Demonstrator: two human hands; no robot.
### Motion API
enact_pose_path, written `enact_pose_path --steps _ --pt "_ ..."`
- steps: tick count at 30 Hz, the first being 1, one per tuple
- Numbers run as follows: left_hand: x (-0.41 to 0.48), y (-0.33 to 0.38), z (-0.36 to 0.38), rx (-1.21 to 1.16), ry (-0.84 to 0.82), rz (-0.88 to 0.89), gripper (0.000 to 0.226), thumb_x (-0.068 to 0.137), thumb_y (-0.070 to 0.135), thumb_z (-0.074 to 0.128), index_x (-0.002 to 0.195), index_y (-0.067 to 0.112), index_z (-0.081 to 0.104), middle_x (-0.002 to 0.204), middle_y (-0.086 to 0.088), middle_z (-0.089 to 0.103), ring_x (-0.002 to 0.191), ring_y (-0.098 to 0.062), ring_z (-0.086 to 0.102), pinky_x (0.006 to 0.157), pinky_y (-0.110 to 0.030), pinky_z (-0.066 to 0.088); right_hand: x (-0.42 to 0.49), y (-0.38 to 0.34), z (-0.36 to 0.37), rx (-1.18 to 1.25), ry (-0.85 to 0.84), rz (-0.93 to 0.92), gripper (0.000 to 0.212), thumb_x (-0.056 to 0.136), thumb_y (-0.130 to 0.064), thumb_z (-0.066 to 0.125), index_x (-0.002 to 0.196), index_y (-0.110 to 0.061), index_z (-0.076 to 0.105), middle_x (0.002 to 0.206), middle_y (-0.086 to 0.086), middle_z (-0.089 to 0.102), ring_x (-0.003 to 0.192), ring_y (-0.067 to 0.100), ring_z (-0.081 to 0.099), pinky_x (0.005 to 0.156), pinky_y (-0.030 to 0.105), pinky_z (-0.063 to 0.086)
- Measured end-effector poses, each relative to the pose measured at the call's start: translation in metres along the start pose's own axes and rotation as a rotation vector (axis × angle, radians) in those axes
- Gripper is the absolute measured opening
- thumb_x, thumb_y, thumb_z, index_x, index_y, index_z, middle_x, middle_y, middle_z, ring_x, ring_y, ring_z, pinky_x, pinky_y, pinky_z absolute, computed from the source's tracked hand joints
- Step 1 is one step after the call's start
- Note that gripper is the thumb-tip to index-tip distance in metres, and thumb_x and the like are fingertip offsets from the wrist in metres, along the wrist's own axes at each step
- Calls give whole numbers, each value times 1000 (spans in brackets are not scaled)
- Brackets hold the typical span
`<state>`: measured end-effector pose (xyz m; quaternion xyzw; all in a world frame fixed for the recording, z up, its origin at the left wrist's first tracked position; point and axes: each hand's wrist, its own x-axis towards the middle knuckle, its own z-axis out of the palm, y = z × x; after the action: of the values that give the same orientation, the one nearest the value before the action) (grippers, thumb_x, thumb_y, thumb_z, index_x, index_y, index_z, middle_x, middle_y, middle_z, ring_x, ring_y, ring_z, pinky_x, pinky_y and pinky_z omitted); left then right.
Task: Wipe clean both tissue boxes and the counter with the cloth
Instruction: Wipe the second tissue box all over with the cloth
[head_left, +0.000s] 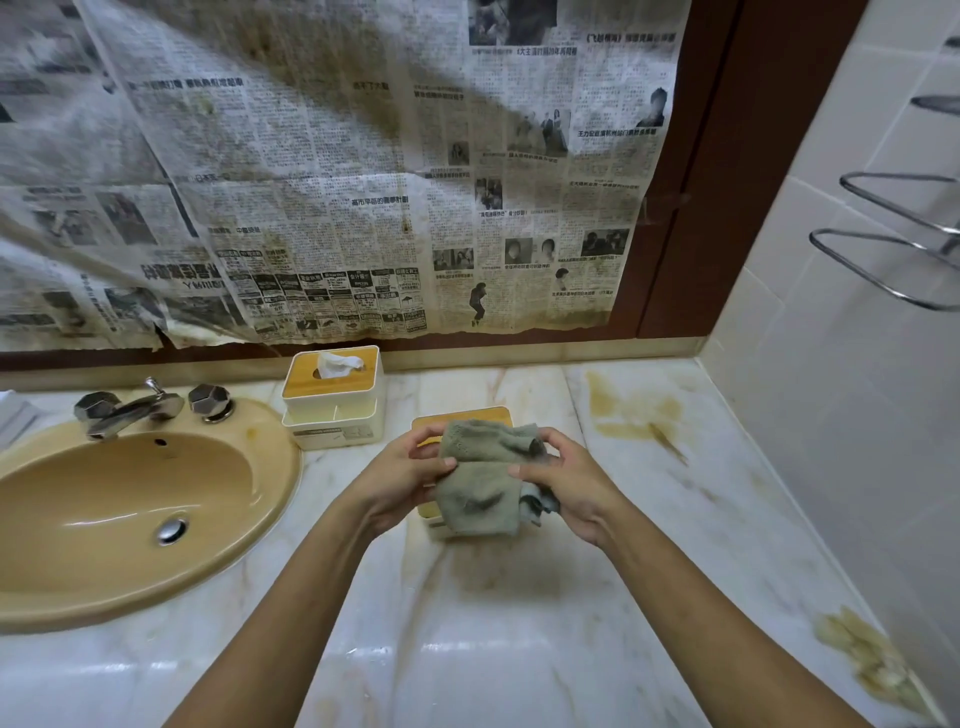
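A grey-green cloth (485, 480) hangs bunched between my two hands above the marble counter (467, 623). My left hand (405, 480) grips its left edge and my right hand (569, 486) grips its right side. Directly behind and under the cloth stands a white tissue box with a wooden lid (470, 415), mostly hidden. A second white tissue box (335, 397), with a tissue sticking out of its wooden lid, stands further back by the sink. Yellow-brown stains (636, 410) mark the counter at the back right, and a lumpy smear (867, 660) lies at the front right.
A tan sink (130, 519) with a chrome tap (130, 408) fills the left side. Stained newspaper (337, 182) covers the wall behind the counter. A tiled wall with a chrome rack (893, 244) bounds the right.
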<state>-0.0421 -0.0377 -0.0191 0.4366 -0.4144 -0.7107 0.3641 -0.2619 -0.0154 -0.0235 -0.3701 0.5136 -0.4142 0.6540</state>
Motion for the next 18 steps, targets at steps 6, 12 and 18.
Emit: enact_pose_path --steps 6,12,18 --pt "-9 18 1 -125 -61 99 28 89 7 47 85 2 75 117 -19 69 102 -25 66 85 -36 53 -5 -17 -3 437 -82 0 30 91 -10 40 76 -3 65 88 12 64 78 24 59 61 34 49" --pt "-10 6 5 51 -56 67 32 78 11 74 109 14 66 108 -11 65 94 -17 65 73 -29 55 -9 -5 -2 196 -84 -8 18 89 -26 71 86 -14 57 87 12 61 69 22 59 48 29 45" --pt "-6 4 -4 420 -168 1 31 80 13 80 107 2 72 98 -13 70 93 -21 66 81 -26 52 -12 -4 -7 62 -141 -59 52 80 6 74 126 -10 57 110 22 66 82 29 65 53 29 52"
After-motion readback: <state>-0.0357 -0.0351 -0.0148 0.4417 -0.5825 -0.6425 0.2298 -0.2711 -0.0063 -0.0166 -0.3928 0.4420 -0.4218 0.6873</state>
